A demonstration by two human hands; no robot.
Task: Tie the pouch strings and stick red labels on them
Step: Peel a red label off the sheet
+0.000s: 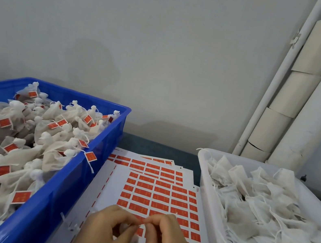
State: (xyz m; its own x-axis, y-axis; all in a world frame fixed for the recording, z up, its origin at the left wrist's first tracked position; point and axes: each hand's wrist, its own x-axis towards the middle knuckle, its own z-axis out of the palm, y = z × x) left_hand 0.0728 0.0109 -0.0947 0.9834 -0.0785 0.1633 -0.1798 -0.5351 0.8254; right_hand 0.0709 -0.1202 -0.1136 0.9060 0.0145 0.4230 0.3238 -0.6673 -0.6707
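Down at six o'clock, both hands are holding one small red label [143, 221] over the sticker sheet [163, 197]. The left hand [108, 232] and the right hand [167, 238] are pinching it. Tied pouches [20, 156] are lying in the blue box [70, 187] at nine o'clock, and untied pouches [267, 215] are lying in the white tray [209, 196] at three o'clock.

Label sheet [117, 186] in front of me: smooth white paper, matt red labels [143, 192]. Left of it, blue crate [70, 187] is glossy plastic, its pouches [20, 156] coarse matt cloth. Right: white tray [212, 212], smooth plastic. Behind: tabletop [150, 147], dark matt.
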